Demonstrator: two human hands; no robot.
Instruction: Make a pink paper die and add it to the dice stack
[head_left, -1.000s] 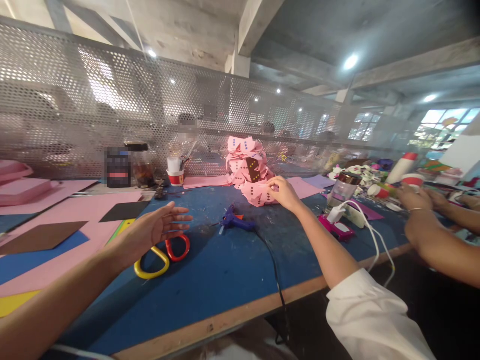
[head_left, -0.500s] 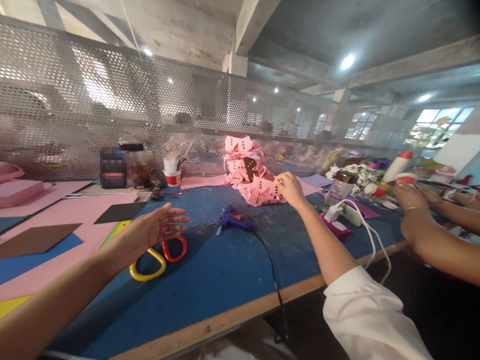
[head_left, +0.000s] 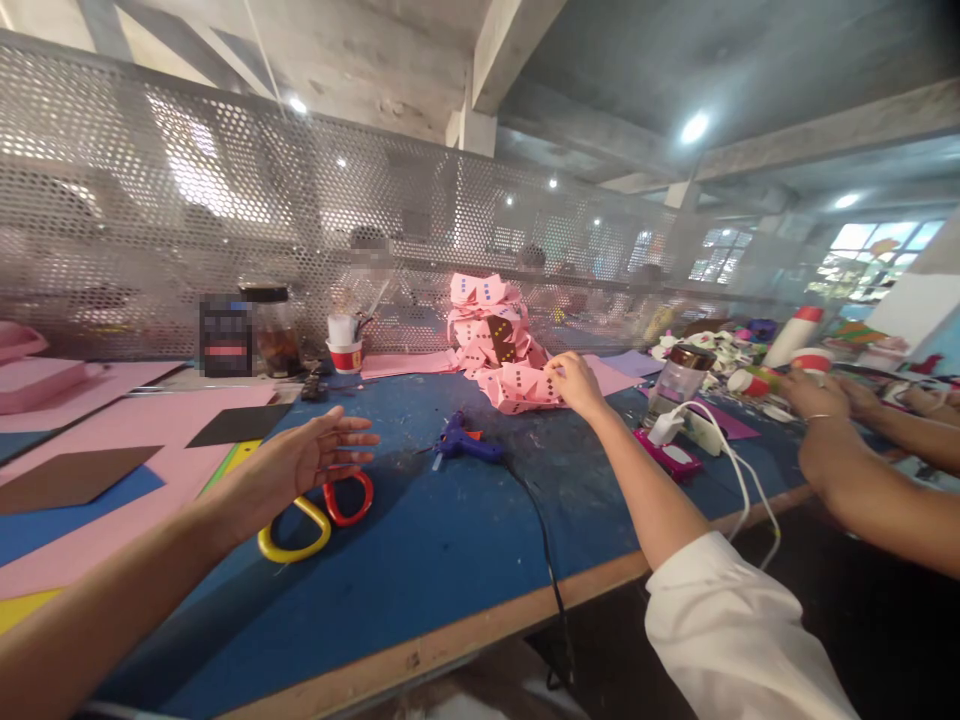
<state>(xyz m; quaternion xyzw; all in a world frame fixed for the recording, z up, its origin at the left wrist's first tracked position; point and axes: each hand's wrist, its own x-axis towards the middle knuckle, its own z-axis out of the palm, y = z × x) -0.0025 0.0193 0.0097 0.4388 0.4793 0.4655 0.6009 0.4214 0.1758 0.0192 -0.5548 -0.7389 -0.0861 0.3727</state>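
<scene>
My right hand [head_left: 576, 385] reaches to the back of the table, fingers pinched at the right edge of a pink folded piece with dark dots [head_left: 517, 388]. That piece belongs to a heap of similar pink folded pieces [head_left: 480, 325], one of them brown with yellow dots. On the left, my left hand [head_left: 322, 448] is open with its fingers stretched out and nothing in it. It hovers over scissors with one yellow and one red handle loop [head_left: 296, 550]; the hand and forearm hide the blades. Between my hands lies a blue glue gun [head_left: 469, 443] with a black cord.
Pink, brown, black and blue sheets [head_left: 82, 475] cover the left side. A dark-lidded jar [head_left: 277, 335] and a red-white cup [head_left: 345, 355] stand behind. At right are a clear jar [head_left: 679, 380], a magenta power strip [head_left: 669, 455] with white cables, and another person's arms [head_left: 862, 470].
Almost nothing differs. My right hand has shifted very slightly left and down at the pink piece, while the left hand stays in place.
</scene>
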